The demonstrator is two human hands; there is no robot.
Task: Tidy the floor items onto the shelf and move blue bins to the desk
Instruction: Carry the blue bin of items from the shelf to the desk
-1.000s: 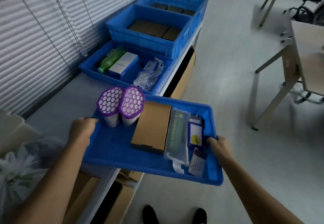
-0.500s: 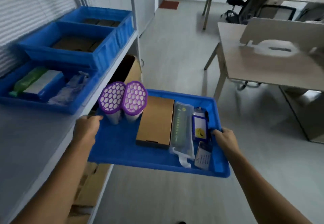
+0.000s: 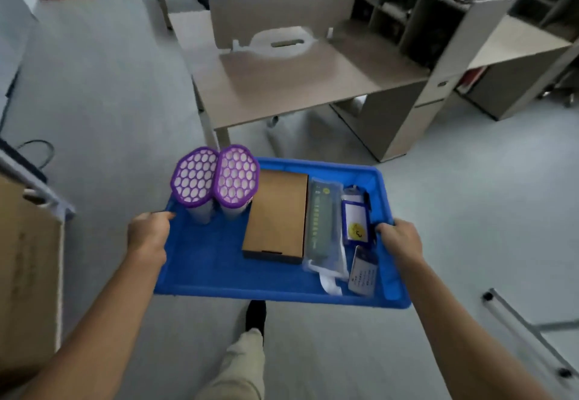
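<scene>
Head-worn camera looks forward and down, close over a carried bin [image 3: 216, 274], desk [image 3: 282, 86] beyond.

Fingers of the left hand [image 3: 147, 233] and right hand [image 3: 400, 236] vanish behind the blue bin's [image 3: 206, 268] side walls — only knuckles show. Print on the card [image 3: 362, 275] and bagged strip [image 3: 322, 221] is too blurred to read. The cardboard box [image 3: 28, 271] is cropped at the left edge.
</scene>
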